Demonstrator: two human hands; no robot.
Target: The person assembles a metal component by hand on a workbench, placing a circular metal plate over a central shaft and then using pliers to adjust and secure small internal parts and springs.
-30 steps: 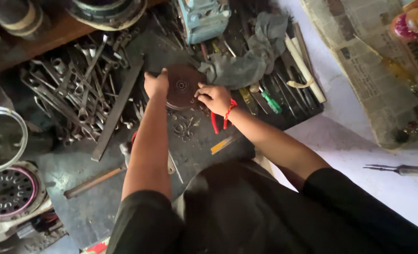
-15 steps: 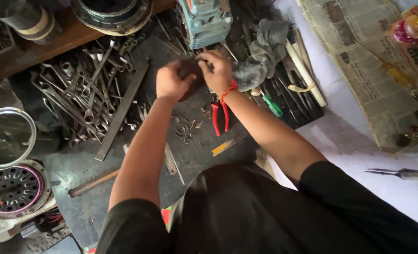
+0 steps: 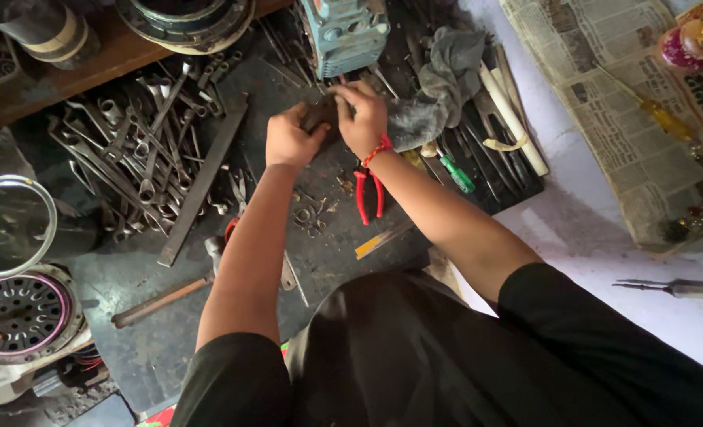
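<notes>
Below the teal motor (image 3: 342,32), left hand (image 3: 290,141) and right hand (image 3: 361,117) clasp a dark part (image 3: 320,115), red pliers (image 3: 367,194) nearby.

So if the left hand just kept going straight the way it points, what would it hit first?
Probably the blue-green machine housing. The left hand points up the bench, gripping a dark round part together with the right hand; the housing stands just beyond. Depth is hard to judge from above.

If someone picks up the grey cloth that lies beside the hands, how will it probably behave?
The grey cloth would probably go floppy and sag, since it lies crumpled in soft folds. It looks light for its size. It drapes over tools near the green-handled screwdriver, so it might snag or drag one along. The right hand is close beside it.
</notes>
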